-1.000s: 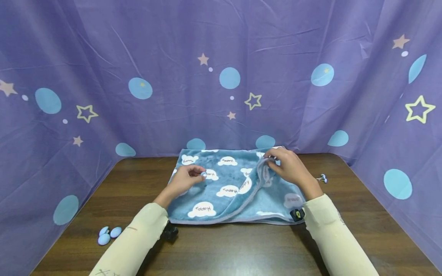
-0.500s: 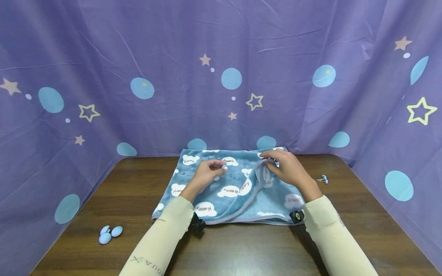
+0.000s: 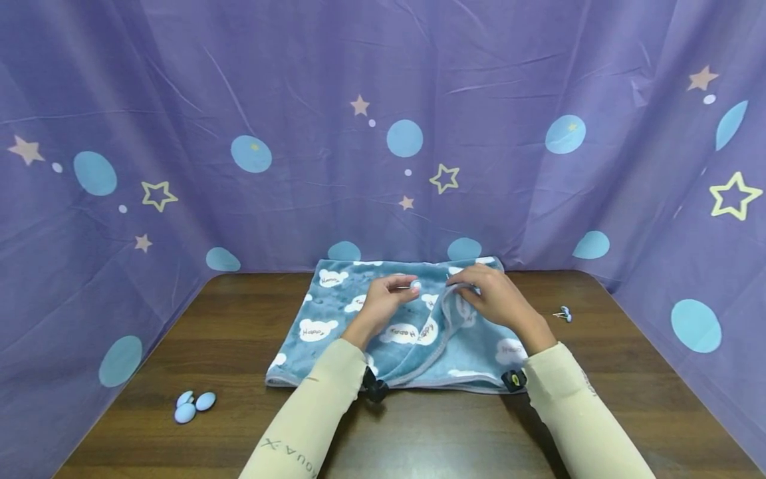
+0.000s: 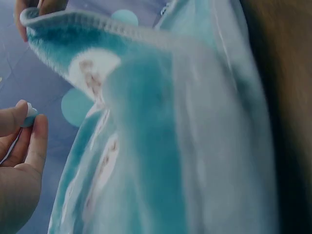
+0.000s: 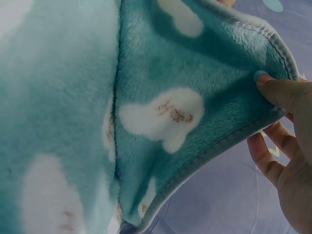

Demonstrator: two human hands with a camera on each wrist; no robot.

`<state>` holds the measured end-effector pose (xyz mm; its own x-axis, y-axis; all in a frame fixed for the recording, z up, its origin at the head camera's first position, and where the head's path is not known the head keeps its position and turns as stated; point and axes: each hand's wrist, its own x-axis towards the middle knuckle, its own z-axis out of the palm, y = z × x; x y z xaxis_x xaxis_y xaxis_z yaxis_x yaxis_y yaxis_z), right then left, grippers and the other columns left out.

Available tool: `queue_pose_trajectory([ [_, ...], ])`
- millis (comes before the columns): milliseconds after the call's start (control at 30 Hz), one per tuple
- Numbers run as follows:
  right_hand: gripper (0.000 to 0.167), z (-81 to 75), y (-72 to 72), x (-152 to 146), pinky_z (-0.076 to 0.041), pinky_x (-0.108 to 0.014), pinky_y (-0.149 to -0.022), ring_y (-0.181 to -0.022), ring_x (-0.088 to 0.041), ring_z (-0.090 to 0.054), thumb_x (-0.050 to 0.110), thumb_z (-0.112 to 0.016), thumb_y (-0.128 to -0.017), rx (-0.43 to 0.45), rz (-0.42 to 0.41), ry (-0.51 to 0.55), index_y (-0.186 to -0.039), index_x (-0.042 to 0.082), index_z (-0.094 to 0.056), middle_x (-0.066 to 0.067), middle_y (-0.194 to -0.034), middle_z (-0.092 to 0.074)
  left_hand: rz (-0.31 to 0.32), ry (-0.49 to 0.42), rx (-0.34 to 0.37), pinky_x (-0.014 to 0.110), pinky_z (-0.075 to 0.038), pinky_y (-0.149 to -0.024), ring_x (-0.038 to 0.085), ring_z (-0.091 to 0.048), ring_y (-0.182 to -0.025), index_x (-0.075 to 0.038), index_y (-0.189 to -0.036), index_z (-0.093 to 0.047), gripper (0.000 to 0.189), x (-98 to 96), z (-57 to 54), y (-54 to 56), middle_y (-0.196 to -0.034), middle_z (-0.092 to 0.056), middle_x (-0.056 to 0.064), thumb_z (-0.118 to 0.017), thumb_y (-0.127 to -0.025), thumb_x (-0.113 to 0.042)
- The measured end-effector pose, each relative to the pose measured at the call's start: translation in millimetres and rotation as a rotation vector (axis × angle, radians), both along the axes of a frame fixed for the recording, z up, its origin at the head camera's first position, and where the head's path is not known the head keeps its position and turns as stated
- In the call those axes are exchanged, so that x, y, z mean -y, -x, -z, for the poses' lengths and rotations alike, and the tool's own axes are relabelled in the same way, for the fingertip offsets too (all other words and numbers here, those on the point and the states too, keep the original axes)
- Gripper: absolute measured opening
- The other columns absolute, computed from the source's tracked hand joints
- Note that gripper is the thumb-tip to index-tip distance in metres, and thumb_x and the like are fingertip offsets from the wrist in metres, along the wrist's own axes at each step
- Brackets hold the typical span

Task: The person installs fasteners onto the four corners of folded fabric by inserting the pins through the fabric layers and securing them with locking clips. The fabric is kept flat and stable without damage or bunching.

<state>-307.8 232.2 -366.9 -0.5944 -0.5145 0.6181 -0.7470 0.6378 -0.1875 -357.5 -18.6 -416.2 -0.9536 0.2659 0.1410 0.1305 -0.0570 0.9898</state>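
A teal blanket (image 3: 353, 332) with white cloud and bear shapes and a grey edge lies folded on the table. My right hand (image 3: 493, 299) pinches a lifted corner, thumb on one side and fingers on the other; the raised corner (image 5: 234, 63) fills much of the right wrist view. A light-blue bit (image 5: 262, 76) shows at the right thumb's tip. Left of that corner, my left hand (image 3: 385, 303) holds a small blue-and-white rounded cap (image 4: 30, 116) between thumb and fingertips, above the blanket and apart from the corner.
Several light-blue oval caps (image 3: 185, 412) lie at the table's front left. Right of the blanket are small blue-headed pins (image 3: 564, 314) with thin metal points. A purple curtain (image 3: 335, 193) with stars and dots hangs behind the wooden table (image 3: 239, 339).
My left hand has moved right across the blanket with the cap, close to the lifted corner. The right hand keeps its pinch on the corner, nearly in place.
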Motion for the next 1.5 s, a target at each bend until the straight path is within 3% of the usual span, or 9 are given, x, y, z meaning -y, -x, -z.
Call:
queue_pose_trajectory([
  [133, 0.025, 0.7, 0.3, 1.5, -0.055, -0.044, -0.087, -0.101, -0.021, -0.069, -0.004, -0.075, -0.089, 0.017, -0.020, 0.003, -0.109, 0.012, -0.078, 0.000, -0.107, -0.075, 0.017, -0.025, -0.015, 0.042, -0.055, -0.098, 0.029, -0.072, -0.106, 0.002, -0.129, -0.068, 0.034, -10.8, -3.7, -2.6, -0.122, -0.066, 0.016, -0.072, -0.095, -0.005],
  [367, 0.024, 2.5, 0.2, 2.5, -0.055, -0.041, -0.087, -0.102, -0.018, -0.068, -0.002, -0.074, -0.091, 0.078, -0.034, 0.007, -0.109, 0.012, -0.078, 0.002, -0.107, -0.075, 0.047, -0.144, -0.013, 0.033, -0.057, -0.093, 0.014, -0.071, -0.093, 0.009, -0.128, -0.065, 0.035, -30.3, -8.4, -4.5, -0.115, -0.071, 0.016, -0.071, -0.093, 0.005],
  [867, 0.023, 2.5, 1.3, 6.6, -0.054, -0.040, -0.084, -0.096, -0.019, -0.067, -0.003, -0.076, -0.089, 0.033, -0.061, -0.034, -0.108, 0.010, -0.078, 0.001, -0.105, -0.076, 0.006, -0.244, -0.003, 0.028, -0.057, -0.089, 0.012, -0.068, -0.094, 0.008, -0.125, -0.068, 0.034, -43.9, -8.5, -7.5, -0.107, -0.073, 0.008, -0.073, -0.091, 0.006],
  [1133, 0.022, 1.4, -0.3, 7.2, -0.054, -0.040, -0.086, -0.098, -0.017, -0.067, 0.000, -0.075, -0.091, 0.082, -0.044, -0.033, -0.109, 0.012, -0.079, 0.002, -0.106, -0.076, 0.031, -0.208, -0.028, 0.027, -0.056, -0.089, 0.013, -0.067, -0.101, 0.006, -0.125, -0.068, 0.035, -40.2, -2.9, -8.0, -0.111, -0.073, 0.005, -0.074, -0.091, 0.003],
  [1500, 0.023, 2.1, 1.5, 4.7, -0.056, -0.042, -0.083, -0.097, -0.019, -0.069, -0.003, -0.077, -0.088, 0.042, -0.065, 0.030, -0.107, 0.011, -0.077, 0.000, -0.104, -0.075, 0.031, -0.164, -0.068, 0.031, -0.057, -0.088, 0.015, -0.068, -0.097, 0.002, -0.120, -0.072, 0.031, -37.7, -1.7, -11.0, -0.108, -0.076, 0.006, -0.077, -0.089, 0.001],
])
